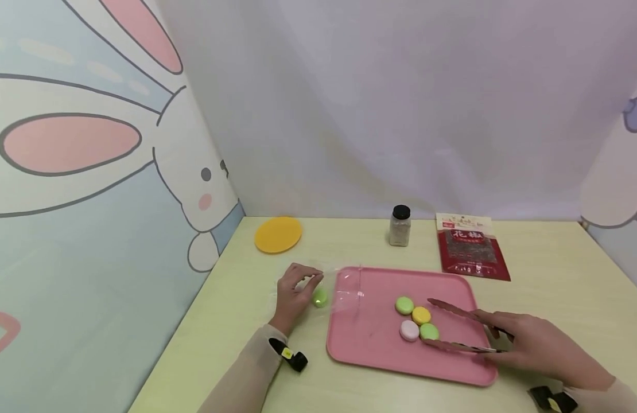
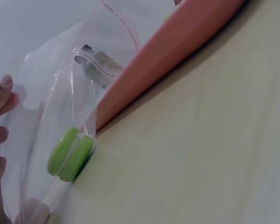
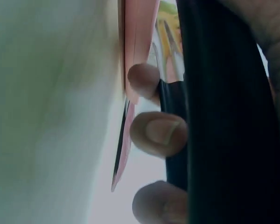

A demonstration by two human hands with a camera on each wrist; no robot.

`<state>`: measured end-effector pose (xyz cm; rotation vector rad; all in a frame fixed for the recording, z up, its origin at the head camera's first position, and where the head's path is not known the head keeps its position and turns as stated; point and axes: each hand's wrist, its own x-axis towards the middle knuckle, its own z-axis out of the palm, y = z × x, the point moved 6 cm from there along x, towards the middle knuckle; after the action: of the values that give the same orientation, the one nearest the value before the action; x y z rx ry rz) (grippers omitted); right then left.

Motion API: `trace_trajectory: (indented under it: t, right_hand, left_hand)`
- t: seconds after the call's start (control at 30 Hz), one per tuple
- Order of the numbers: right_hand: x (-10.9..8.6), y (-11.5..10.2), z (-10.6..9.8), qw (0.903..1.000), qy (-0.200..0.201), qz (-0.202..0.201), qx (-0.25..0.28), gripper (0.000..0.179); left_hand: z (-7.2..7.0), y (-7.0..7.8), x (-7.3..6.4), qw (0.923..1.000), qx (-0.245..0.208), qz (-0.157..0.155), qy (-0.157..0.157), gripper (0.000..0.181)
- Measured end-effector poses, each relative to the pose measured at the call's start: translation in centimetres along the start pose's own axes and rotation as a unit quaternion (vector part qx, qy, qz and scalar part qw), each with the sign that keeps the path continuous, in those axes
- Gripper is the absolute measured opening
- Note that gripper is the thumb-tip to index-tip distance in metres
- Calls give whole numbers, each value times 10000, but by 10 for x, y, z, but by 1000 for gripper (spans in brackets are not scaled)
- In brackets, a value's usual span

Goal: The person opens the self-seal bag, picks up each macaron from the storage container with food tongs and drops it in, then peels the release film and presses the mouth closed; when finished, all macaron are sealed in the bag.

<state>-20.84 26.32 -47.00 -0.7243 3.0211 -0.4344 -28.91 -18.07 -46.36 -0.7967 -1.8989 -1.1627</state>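
Right of the frame's centre, four macarons (image 1: 421, 315) on the pink tray (image 1: 370, 350) lie nearer the right hand (image 1: 546, 347), which grips spread tongs (image 1: 455, 346) pointing left. The left hand (image 1: 294, 293) pinches a clear zip bag (image 1: 345, 297).

The right hand (image 1: 543, 347) covers the grip end of the tongs (image 1: 453, 346), and from here the packet (image 1: 472, 252) bears some print too tiny to read. By the left wrist, the edge crops most of the left hand (image 1: 292, 298), while the tray (image 1: 360, 344) hides part of the jar (image 1: 399, 230). By the right wrist, a blurred black handle (image 3: 228, 140) runs off the edge.
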Motion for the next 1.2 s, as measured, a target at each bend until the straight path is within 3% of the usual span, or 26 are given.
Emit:
trace_trajectory:
  t: [0.17, 0.3, 0.47, 0.63, 0.83, 0.97, 1.2]
  right_hand:
    - [5, 6, -3, 9994, 237, 204, -179, 72]
    - [10, 16, -4, 9971, 130, 684, -307, 76]
    - [11, 17, -1, 9960, -26, 895, -63, 81]
    - [7, 14, 6, 9940, -51, 1075, 175, 68]
    - [5, 11, 11, 9947, -91, 980, 304, 71]
    - [3, 11, 11, 9935, -159, 1086, 304, 75]
    - [-4, 15, 10, 9920, -295, 1216, 189, 64]
  left_hand:
    - [-3, -2, 2, 10000, 50, -37, 57, 16]
    - [-3, -4, 2, 10000, 62, -64, 20, 16]
    - [-4, -5, 0, 9999, 109, -69, 39, 18]
    - [-6, 6, -1, 9999, 91, -65, 40, 20]
    - [-10, 22, 4, 10000, -5, -78, -1, 20]
    - [-7, 13, 1, 10000, -22, -11, 8, 20]
    - [2, -2, -4, 10000, -32, 74, -59, 19]
